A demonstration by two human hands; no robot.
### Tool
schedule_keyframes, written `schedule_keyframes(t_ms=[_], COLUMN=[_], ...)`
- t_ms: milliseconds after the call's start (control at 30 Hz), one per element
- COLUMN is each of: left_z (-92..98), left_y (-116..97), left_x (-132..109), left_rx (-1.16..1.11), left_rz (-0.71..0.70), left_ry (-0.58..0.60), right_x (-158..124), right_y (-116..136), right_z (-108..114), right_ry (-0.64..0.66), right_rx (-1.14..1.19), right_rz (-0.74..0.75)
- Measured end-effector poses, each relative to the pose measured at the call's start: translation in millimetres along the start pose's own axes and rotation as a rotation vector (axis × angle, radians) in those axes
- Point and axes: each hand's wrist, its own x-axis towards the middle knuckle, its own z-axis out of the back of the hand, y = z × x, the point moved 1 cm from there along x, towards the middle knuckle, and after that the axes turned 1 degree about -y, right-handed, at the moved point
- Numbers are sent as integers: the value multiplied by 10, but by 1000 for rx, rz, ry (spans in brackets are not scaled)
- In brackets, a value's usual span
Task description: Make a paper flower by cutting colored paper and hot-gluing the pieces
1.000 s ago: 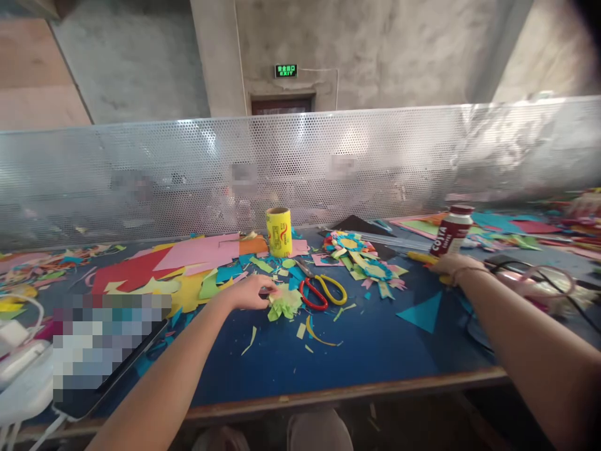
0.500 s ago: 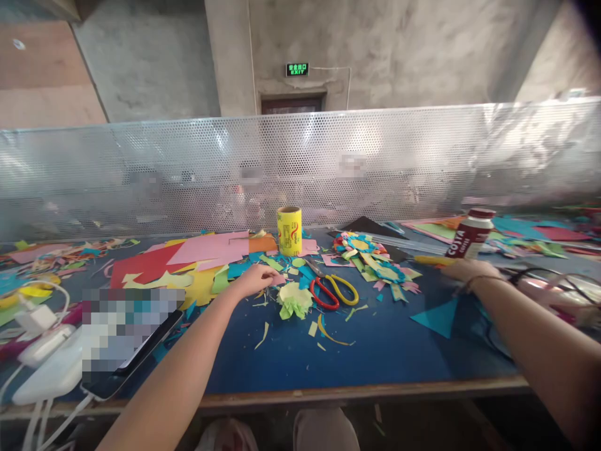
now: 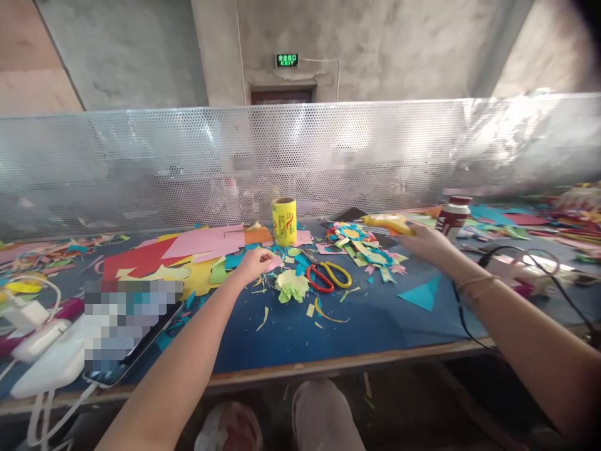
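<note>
Between the fingertips of my left hand (image 3: 256, 265) is a small pink paper piece (image 3: 274, 263). Just right of that hand, a pale green paper flower (image 3: 292, 286) lies on the blue table. My right hand (image 3: 421, 241) is closed around a yellow tool (image 3: 387, 223), probably a glue gun, raised above the table with its tip pointing left. A black cord hangs below my right forearm. Scissors (image 3: 328, 276) with red and yellow handles rest between my hands. Behind them are finished-looking paper rosettes (image 3: 353, 234) in several colours.
A yellow cardboard roll (image 3: 284, 223) stands at the back centre. A dark red bottle (image 3: 454, 218) is behind my right hand. On the left lie a phone (image 3: 134, 338), white chargers and cables, and coloured paper sheets (image 3: 201, 242). A perforated metal screen (image 3: 300, 163) borders the table.
My right hand has lifted the yellow tool from beside the bottle and brought it left. The view has shifted slightly. My left hand still holds the pink piece.
</note>
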Motion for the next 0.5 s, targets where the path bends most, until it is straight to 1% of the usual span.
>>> schedule_keyframes(t_ms=[33, 67, 167, 200, 233, 367, 433, 500], left_z=[5, 11, 31, 36, 40, 29, 14, -1], left_y=[-8, -13, -24, -26, -28, -29, -26, -24], left_x=[2, 5, 17, 21, 25, 43, 52, 59], left_rx=[2, 5, 20, 23, 23, 1, -20, -51], left_rz=[7, 11, -11, -24, -34, -30, -23, -19], left_ry=[-7, -16, -42, -49, -52, -48, -52, -55], right_x=[-58, -111, -246, -284, -320, -471, -543, -599], right_y=[131, 257, 588, 679, 760, 1019, 1102, 1137], right_z=[-13, -26, -106, -149, -197, -440, -555, -649], right_ry=[79, 115, 196, 190, 154, 30, 12, 20], right_rx=[37, 88, 248, 261, 242, 52, 0, -8], right_rz=[1, 13, 146, 181, 184, 137, 173, 226])
